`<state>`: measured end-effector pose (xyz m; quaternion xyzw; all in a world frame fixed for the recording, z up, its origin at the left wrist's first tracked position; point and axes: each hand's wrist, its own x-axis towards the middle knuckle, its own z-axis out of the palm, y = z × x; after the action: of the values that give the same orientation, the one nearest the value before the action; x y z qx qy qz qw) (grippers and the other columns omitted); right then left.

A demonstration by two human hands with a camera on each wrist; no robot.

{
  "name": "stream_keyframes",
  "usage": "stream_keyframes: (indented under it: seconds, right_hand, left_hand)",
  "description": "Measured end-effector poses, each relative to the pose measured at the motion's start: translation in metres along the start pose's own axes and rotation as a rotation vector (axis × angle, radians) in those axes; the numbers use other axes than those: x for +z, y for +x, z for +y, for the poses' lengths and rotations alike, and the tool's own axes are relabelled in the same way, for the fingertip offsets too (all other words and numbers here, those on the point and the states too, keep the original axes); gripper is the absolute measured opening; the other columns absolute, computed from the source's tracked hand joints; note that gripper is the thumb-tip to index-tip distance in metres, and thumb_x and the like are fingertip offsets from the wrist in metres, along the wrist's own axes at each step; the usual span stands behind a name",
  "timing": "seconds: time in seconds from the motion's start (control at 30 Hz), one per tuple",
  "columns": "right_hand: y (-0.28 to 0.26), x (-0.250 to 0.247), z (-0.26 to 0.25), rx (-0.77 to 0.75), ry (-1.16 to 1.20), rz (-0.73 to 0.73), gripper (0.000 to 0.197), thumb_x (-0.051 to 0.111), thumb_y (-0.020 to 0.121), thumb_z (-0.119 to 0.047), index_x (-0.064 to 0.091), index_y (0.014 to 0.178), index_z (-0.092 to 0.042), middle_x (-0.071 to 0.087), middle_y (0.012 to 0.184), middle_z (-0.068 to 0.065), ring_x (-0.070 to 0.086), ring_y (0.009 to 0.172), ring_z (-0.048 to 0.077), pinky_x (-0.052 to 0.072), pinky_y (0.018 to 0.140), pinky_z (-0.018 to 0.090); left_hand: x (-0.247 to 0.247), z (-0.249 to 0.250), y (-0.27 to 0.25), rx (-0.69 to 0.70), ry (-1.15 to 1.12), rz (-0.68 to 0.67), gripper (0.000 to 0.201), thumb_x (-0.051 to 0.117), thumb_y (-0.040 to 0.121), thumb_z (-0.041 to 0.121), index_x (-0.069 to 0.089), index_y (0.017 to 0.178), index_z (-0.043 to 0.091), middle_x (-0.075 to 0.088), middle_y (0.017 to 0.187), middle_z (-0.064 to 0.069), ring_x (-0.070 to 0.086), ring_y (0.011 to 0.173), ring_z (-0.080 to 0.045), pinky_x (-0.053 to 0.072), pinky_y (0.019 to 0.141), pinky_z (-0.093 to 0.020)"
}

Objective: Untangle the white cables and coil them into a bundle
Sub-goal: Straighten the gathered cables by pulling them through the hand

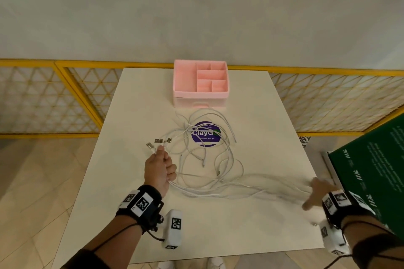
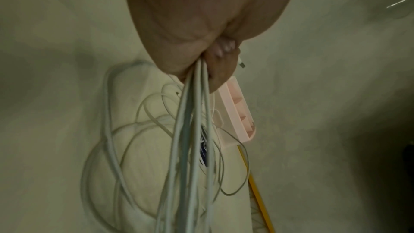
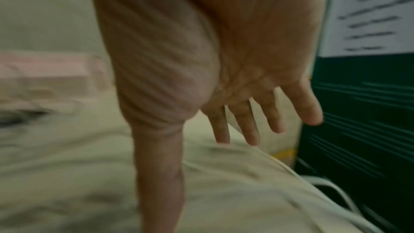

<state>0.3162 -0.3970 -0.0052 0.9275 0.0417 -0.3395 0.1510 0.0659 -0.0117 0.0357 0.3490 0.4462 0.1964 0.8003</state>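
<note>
Several white cables point(image 1: 207, 159) lie in loose tangled loops on the white table point(image 1: 273, 137). My left hand point(image 1: 160, 168) grips a bunch of them near their USB plugs point(image 1: 159, 141), which stick out past my fist. In the left wrist view the gripped cables point(image 2: 192, 130) run out of my left hand point(image 2: 215, 63) in a tight sheaf. The strands stretch rightward across the table to my right hand point(image 1: 317, 192), blurred at the right edge. In the right wrist view my right hand point(image 3: 257, 112) has straight spread fingers point(image 3: 248, 127) holding nothing, above the table.
A pink compartment organiser point(image 1: 200, 84) stands at the table's far edge. A purple round sticker point(image 1: 205, 134) lies under the cables. A dark green board point(image 1: 371, 170) leans close at the right. A yellow lattice fence point(image 1: 54, 98) runs behind the table.
</note>
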Motion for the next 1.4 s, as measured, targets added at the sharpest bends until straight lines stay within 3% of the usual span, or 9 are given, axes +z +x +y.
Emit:
stream_keyframes:
  seconds: [0.1, 0.23, 0.33, 0.47, 0.6, 0.87, 1.07, 1.23, 1.4]
  right_hand:
    - [-0.052, -0.038, -0.065, -0.334, 0.064, 0.091, 0.106, 0.084, 0.062, -0.059, 0.033, 0.148, -0.024, 0.038, 0.148, 0.004, 0.034, 0.139, 0.029, 0.036, 0.109, 0.042]
    - [-0.132, -0.042, -0.171, -0.865, 0.563, 0.097, 0.084, 0.087, 0.064, -0.052, 0.052, 0.136, -0.028, 0.053, 0.135, -0.008, 0.049, 0.126, 0.007, 0.034, 0.106, 0.020]
    - [-0.165, -0.019, -0.234, -1.042, 0.432, 0.001, 0.057, 0.071, 0.081, -0.057, 0.055, 0.125, -0.023, 0.065, 0.115, -0.001, 0.060, 0.099, 0.013, 0.046, 0.090, 0.028]
    - [-0.178, 0.012, -0.258, -1.061, 0.388, 0.073, 0.034, 0.039, 0.103, -0.047, 0.047, 0.088, -0.018, 0.063, 0.085, 0.015, 0.053, 0.073, 0.024, 0.040, 0.069, 0.034]
    - [-0.179, 0.023, -0.249, -1.084, 0.276, 0.143, 0.034, 0.031, 0.104, -0.049, 0.040, 0.086, -0.022, 0.064, 0.088, 0.017, 0.055, 0.075, 0.031, 0.041, 0.067, 0.037]
    - [-0.170, 0.029, -0.232, -1.087, 0.244, 0.164, 0.040, 0.031, 0.104, -0.049, 0.053, 0.101, -0.016, 0.066, 0.094, 0.015, 0.061, 0.086, 0.033, 0.040, 0.069, 0.036]
    - [-0.168, 0.029, -0.213, -1.065, 0.196, 0.161, 0.039, 0.030, 0.105, -0.047, 0.053, 0.103, -0.015, 0.066, 0.095, 0.015, 0.060, 0.085, 0.032, 0.034, 0.067, 0.032]
    - [-0.161, 0.028, -0.205, -1.030, 0.235, 0.153, 0.041, 0.033, 0.103, -0.051, 0.053, 0.100, -0.015, 0.064, 0.087, 0.012, 0.060, 0.081, 0.032, 0.045, 0.070, 0.039]
    - [-0.174, 0.019, -0.222, -1.056, 0.529, 0.117, 0.030, 0.041, 0.102, -0.047, 0.039, 0.086, -0.023, 0.047, 0.065, -0.007, 0.043, 0.057, 0.009, 0.034, 0.057, 0.030]
  left_hand:
    - [0.011, -0.002, -0.003, -0.011, -0.065, -0.020, 0.043, 0.040, 0.107, 0.037, 0.042, 0.067, 0.020, 0.029, 0.047, 0.008, 0.021, 0.035, -0.006, 0.015, 0.034, -0.013]
    - [0.022, -0.009, -0.008, -0.024, -0.177, -0.062, 0.042, 0.043, 0.105, 0.040, 0.043, 0.069, 0.019, 0.030, 0.049, 0.006, 0.024, 0.036, -0.007, 0.020, 0.035, -0.015]
    - [0.028, -0.011, -0.010, -0.034, -0.212, -0.058, 0.040, 0.045, 0.105, 0.039, 0.045, 0.071, 0.017, 0.035, 0.052, 0.004, 0.032, 0.041, -0.010, 0.030, 0.038, -0.020]
    - [0.014, 0.000, -0.006, 0.030, -0.114, -0.088, 0.031, 0.051, 0.103, 0.026, 0.059, 0.080, 0.007, 0.049, 0.061, -0.002, 0.044, 0.047, -0.012, 0.041, 0.046, -0.026]
    - [-0.003, 0.001, -0.001, -0.078, -0.066, -0.112, 0.016, 0.059, 0.098, 0.018, 0.063, 0.096, 0.003, 0.041, 0.057, 0.001, 0.036, 0.044, -0.011, 0.038, 0.045, -0.026]
    - [0.009, 0.006, 0.005, -0.102, -0.016, -0.057, 0.013, 0.067, 0.092, 0.014, 0.060, 0.081, 0.013, 0.048, 0.063, -0.002, 0.032, 0.039, -0.009, 0.030, 0.040, -0.021]
    - [0.024, 0.005, 0.006, -0.236, 0.024, -0.072, 0.028, 0.078, 0.083, 0.038, 0.064, 0.073, 0.016, 0.046, 0.056, 0.001, 0.033, 0.040, -0.011, 0.034, 0.049, -0.025]
    - [0.036, -0.001, 0.002, -0.254, -0.071, -0.048, 0.022, 0.053, 0.089, 0.020, 0.050, 0.068, 0.014, 0.040, 0.053, 0.000, 0.028, 0.039, -0.012, 0.029, 0.045, -0.023]
    - [0.050, -0.005, -0.005, -0.198, -0.100, -0.087, 0.020, 0.047, 0.091, 0.015, 0.047, 0.071, 0.013, 0.039, 0.052, 0.000, 0.027, 0.036, -0.010, 0.024, 0.040, -0.020]
